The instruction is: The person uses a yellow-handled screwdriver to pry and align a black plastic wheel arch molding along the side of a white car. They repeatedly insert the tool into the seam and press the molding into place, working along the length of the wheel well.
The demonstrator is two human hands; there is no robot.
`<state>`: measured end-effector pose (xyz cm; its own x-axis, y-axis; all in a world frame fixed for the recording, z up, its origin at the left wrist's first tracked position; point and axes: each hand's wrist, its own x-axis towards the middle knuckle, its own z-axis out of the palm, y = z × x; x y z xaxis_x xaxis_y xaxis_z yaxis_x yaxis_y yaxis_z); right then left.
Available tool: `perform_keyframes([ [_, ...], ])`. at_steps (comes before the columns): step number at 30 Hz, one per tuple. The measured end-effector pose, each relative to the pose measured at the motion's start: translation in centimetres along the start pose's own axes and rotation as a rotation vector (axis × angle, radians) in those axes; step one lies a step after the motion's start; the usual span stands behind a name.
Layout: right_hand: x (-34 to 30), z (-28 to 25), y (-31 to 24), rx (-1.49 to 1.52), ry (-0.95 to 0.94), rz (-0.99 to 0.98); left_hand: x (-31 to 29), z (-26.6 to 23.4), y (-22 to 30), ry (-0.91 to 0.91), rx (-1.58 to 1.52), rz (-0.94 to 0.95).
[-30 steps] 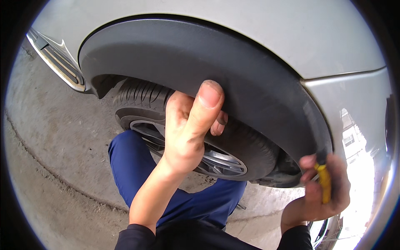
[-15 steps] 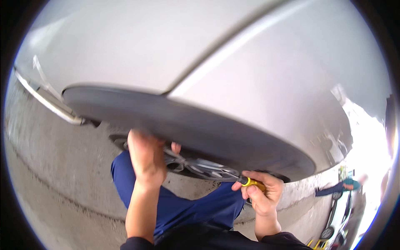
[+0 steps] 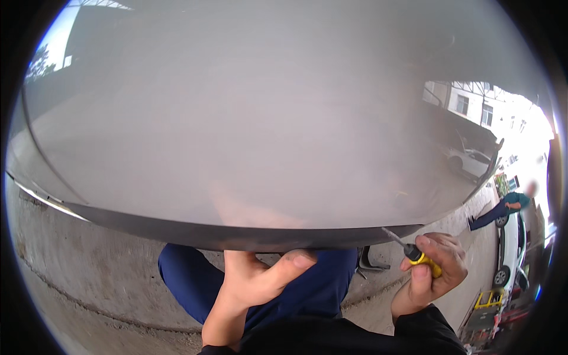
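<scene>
A yellow-and-black-handled screwdriver [image 3: 421, 260] is gripped in my right hand [image 3: 436, 269]. Its metal shaft points up and left, with the tip close to the dark trim [image 3: 177, 234] along the lower edge of a silver car body panel [image 3: 254, 136]; whether it touches cannot be made out. My left hand [image 3: 254, 281] reaches up under that trim, thumb stretched out to the right just below the edge. The other left fingers are hidden behind the trim.
Below the car lies a rough concrete floor [image 3: 106, 260]. My knees in blue trousers [image 3: 186, 284] are bent under the panel. At the far right a person [image 3: 506, 207] stands by a white car [image 3: 506, 254], near a yellow metal frame [image 3: 489, 299].
My view has shifted, so the wheel is hidden behind the panel. The left hand now reaches under the trim edge. My right hand has moved right and up, still holding the screwdriver.
</scene>
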<state>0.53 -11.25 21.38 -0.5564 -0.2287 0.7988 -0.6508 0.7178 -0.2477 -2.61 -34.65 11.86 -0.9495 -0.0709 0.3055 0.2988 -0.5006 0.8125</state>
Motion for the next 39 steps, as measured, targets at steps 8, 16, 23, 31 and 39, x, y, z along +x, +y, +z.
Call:
perform_keyframes([
  [8,0.4,-1.9,0.7,-0.037,-0.06,-0.143,-0.9,1.3,-0.8,0.067,0.123,0.102],
  [16,2.6,-3.2,0.1,-0.013,-0.23,-0.236,-1.5,2.7,-0.7,0.09,0.151,0.044],
  [23,2.4,-2.9,0.2,0.047,-0.216,-0.244,-1.7,4.3,-0.7,-0.08,0.093,-0.097],
  [31,2.3,-3.7,-0.1,-0.046,-0.224,-0.229,-1.6,5.3,-3.1,-0.062,0.063,0.04],
  [39,1.4,-3.3,-1.7,-0.117,-0.197,-0.13,-2.0,4.7,-5.1,-0.116,-0.164,-0.057],
])
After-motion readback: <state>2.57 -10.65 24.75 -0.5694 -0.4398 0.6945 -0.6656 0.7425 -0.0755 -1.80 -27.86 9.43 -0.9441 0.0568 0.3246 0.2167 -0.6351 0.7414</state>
